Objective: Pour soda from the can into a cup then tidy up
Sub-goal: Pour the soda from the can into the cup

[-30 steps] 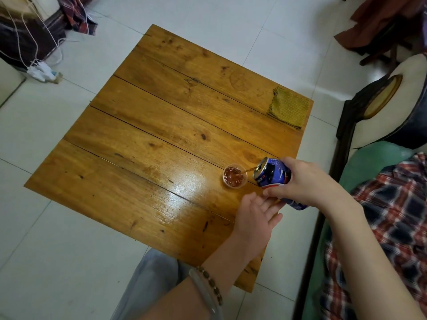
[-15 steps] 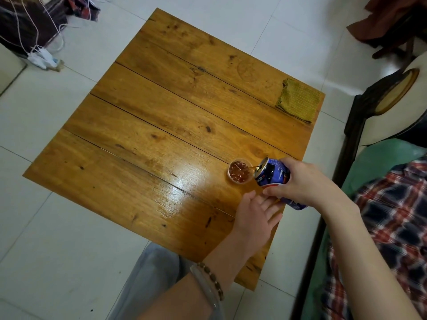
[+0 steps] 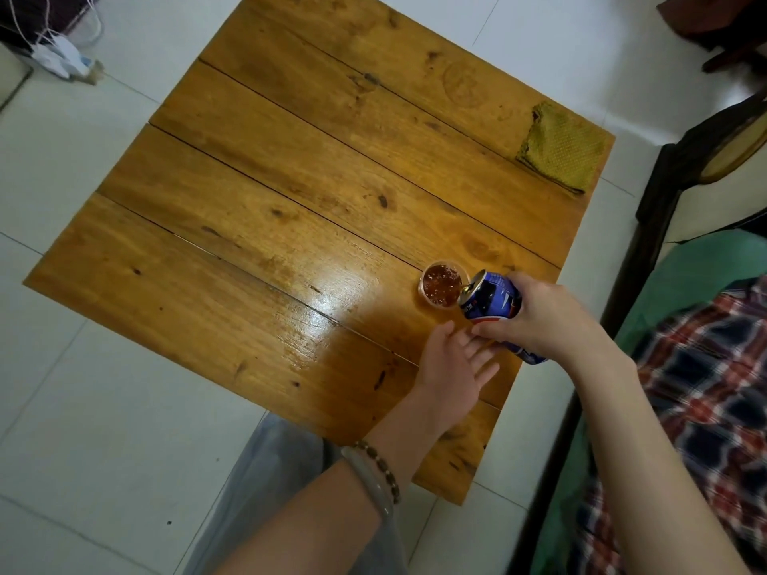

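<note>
Wooden surface (image 3: 290, 201) is carrying everything here, and I'd say the job is sitting about halfway. The yellow-green cloth (image 3: 558, 147) is lying folded at the far right corner, well apart from the action, so the tidy-up part isn't looking started yet.

The right hand (image 3: 543, 321) is doing the pouring, with its fingers (image 3: 512, 280) and thumb wrapping round the can's body and clamping on it. The left hand (image 3: 452, 367) is lying on the surface near the right edge, just under the can. Its fingers are straight and a bit apart, gripping nothing, and their tips are reaching up to the right thumb.

The can (image 3: 492, 298) is hanging above the right edge, tipped way over, nearly lying flat. Its long axis is running from the right edge in toward the middle of the surface. The mouth is pointing left and a touch down, right at the cup's rim, and the base is sticking out past the right edge toward the person.

The cup (image 3: 442, 284) is standing upright just beside the can's mouth. Brown fizzy soda is already showing close to the rim, so I'm guessing the pour is nearly done. What's remaining is righting the can and clearing up.
</note>
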